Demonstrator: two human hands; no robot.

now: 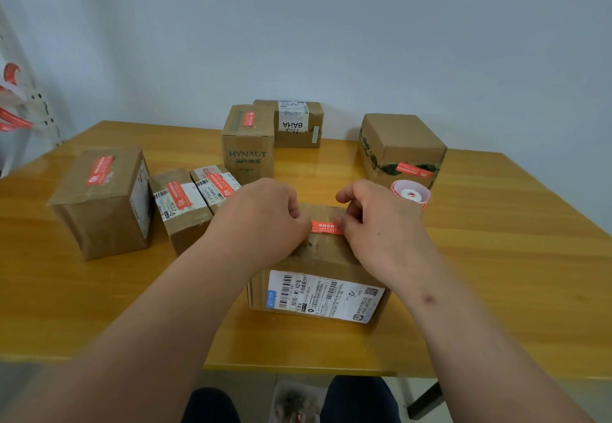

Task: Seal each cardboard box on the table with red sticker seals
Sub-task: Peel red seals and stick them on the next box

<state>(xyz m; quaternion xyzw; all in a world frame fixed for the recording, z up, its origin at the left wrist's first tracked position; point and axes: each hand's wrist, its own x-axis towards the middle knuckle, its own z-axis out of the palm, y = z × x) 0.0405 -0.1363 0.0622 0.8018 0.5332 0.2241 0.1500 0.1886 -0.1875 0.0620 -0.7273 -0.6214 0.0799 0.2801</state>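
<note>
A cardboard box (318,277) with a white shipping label on its near side stands in front of me on the table. A red sticker seal (326,228) lies across its top. My left hand (261,217) presses on the sticker's left end and my right hand (374,220) pinches its right end with bent fingers. The roll of red stickers (410,195) stands just behind my right hand. Several other cardboard boxes carry red seals: a large one (102,201) at the left, two small ones (180,207) (217,187), a HYNAUT box (247,143) and one at the right (402,151).
A box with a white BAHA label (296,123) stands at the back. The yellow wooden table (496,257) has bare room at the right and the near left. Used red backing strips (13,118) hang at the far left. My knees show below the table edge.
</note>
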